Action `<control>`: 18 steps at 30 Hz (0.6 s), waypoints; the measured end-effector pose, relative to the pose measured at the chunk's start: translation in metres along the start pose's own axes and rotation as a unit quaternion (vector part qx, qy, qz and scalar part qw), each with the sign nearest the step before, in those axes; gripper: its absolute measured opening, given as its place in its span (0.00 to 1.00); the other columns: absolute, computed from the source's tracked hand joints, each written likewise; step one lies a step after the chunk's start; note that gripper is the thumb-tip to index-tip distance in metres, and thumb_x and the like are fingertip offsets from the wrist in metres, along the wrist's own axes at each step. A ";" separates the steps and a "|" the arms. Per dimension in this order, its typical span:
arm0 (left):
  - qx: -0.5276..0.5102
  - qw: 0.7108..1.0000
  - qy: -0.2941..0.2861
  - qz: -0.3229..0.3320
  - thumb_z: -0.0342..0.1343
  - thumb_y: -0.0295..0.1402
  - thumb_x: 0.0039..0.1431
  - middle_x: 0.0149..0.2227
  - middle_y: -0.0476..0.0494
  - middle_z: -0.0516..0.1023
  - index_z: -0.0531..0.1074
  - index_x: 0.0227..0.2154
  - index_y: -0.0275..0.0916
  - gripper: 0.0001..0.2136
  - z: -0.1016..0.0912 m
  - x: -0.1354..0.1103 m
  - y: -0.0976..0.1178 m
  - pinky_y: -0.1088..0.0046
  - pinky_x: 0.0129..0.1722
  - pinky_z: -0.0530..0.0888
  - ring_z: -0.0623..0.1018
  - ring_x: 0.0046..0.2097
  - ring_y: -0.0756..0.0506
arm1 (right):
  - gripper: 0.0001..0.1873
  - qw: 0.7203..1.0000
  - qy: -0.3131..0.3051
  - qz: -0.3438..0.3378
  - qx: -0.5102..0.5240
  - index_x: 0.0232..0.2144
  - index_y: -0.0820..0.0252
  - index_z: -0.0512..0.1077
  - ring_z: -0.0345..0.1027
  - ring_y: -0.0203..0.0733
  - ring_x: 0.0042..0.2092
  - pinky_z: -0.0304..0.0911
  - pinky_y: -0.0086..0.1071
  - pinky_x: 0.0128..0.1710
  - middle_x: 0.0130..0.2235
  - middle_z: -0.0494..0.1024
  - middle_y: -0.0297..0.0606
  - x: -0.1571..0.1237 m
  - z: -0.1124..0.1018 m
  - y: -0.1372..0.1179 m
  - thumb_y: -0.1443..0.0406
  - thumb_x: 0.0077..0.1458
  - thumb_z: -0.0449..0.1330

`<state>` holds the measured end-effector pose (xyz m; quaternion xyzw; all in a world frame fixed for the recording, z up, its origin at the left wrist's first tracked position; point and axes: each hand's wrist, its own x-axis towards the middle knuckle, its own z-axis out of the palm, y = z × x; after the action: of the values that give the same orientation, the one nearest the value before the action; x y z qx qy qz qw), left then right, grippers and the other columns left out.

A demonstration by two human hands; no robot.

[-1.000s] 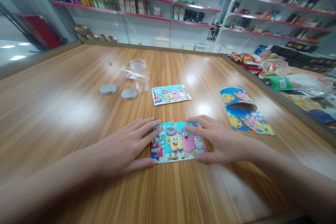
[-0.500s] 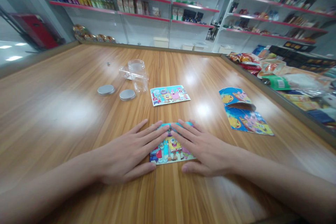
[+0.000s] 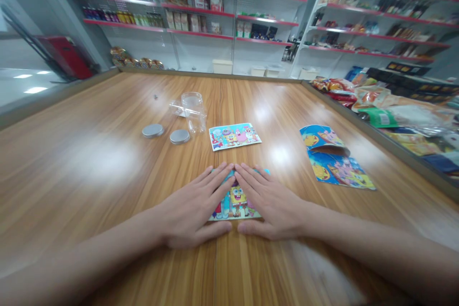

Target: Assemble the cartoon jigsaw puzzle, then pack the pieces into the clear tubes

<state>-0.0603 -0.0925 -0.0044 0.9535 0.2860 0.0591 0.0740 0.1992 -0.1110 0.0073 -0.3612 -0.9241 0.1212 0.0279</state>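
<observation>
A colourful cartoon picture card [image 3: 238,197] lies flat on the wooden table, under both hands. My left hand [image 3: 195,205] rests palm down across its left side, fingers stretched out. Over the right side lies my right hand [image 3: 270,201], also flat with its fingers extended. The fingertips of the two hands meet near the card's top edge, and the thumbs point at each other along its bottom edge. Beyond the hands is a second cartoon card [image 3: 235,136]. To the right lie blue cartoon sheets [image 3: 340,167], one with a part that curls up.
Two round silver lids [image 3: 153,130] and clear plastic jars [image 3: 193,107] stand at the left back of the table [image 3: 89,201]. A tiny object [image 3: 155,97] lies farther back. Packaged goods [image 3: 380,117] crowd the right side, and stocked shelves [image 3: 201,7] line the wall.
My left hand has slid right over the card, so the fingertips and thumbs of both hands are closer together. The whole view has shifted slightly, with the background lower.
</observation>
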 end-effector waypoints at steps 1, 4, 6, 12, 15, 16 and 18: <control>0.002 1.000 0.021 -0.020 0.45 0.51 0.68 0.73 0.34 0.35 0.38 0.72 0.34 0.39 0.002 0.001 0.000 0.50 0.71 0.53 0.42 0.74 0.36 | 0.54 1.000 0.001 0.000 -0.001 0.71 0.74 0.43 0.30 0.58 0.73 0.35 0.54 0.71 0.73 0.38 0.57 0.001 0.000 0.000 0.36 0.61 0.46; 0.013 0.996 0.049 -0.068 0.43 0.48 0.70 0.73 0.35 0.44 0.47 0.71 0.34 0.33 0.007 0.001 -0.001 0.52 0.71 0.54 0.48 0.73 0.38 | 0.53 1.000 0.006 0.002 -0.001 0.71 0.73 0.44 0.31 0.58 0.73 0.36 0.54 0.71 0.73 0.40 0.57 0.000 0.000 0.001 0.37 0.61 0.46; 0.020 0.996 0.040 -0.072 0.42 0.47 0.71 0.72 0.38 0.48 0.50 0.70 0.36 0.31 0.009 0.001 -0.002 0.52 0.71 0.55 0.51 0.73 0.39 | 0.52 1.000 0.009 0.002 0.000 0.71 0.72 0.45 0.32 0.58 0.73 0.37 0.55 0.71 0.73 0.40 0.56 0.000 0.000 0.002 0.38 0.61 0.47; 0.022 0.994 0.059 -0.086 0.45 0.48 0.69 0.73 0.36 0.47 0.48 0.70 0.36 0.33 0.012 0.000 -0.002 0.47 0.70 0.56 0.50 0.73 0.36 | 0.52 1.000 0.006 -0.006 0.004 0.71 0.72 0.44 0.32 0.57 0.73 0.35 0.54 0.71 0.73 0.41 0.56 0.001 -0.001 0.002 0.38 0.62 0.45; -0.006 0.990 0.104 -0.096 0.48 0.43 0.69 0.72 0.34 0.51 0.52 0.69 0.36 0.30 0.012 -0.002 -0.003 0.50 0.68 0.61 0.54 0.72 0.37 | 0.52 1.000 0.006 -0.003 0.003 0.71 0.72 0.45 0.32 0.58 0.73 0.36 0.54 0.71 0.73 0.40 0.56 0.001 -0.002 0.003 0.38 0.62 0.45; -0.017 0.988 0.124 -0.095 0.49 0.42 0.69 0.71 0.34 0.53 0.56 0.67 0.37 0.27 0.012 -0.003 -0.004 0.51 0.67 0.63 0.57 0.71 0.37 | 0.52 1.000 0.006 -0.002 0.003 0.71 0.71 0.45 0.32 0.58 0.73 0.36 0.54 0.71 0.73 0.40 0.55 0.001 -0.002 0.003 0.37 0.62 0.45; -0.032 0.982 0.162 -0.088 0.50 0.38 0.68 0.68 0.35 0.58 0.66 0.61 0.40 0.20 0.013 -0.004 -0.006 0.54 0.64 0.68 0.63 0.68 0.38 | 0.52 1.000 0.007 -0.002 0.003 0.71 0.70 0.44 0.32 0.58 0.73 0.36 0.54 0.71 0.73 0.40 0.55 0.001 -0.001 0.003 0.37 0.61 0.46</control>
<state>-0.0650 -0.0909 -0.0188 0.8994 0.3752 0.2154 0.0623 0.2010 -0.1080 0.0074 -0.3599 -0.9244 0.1211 0.0355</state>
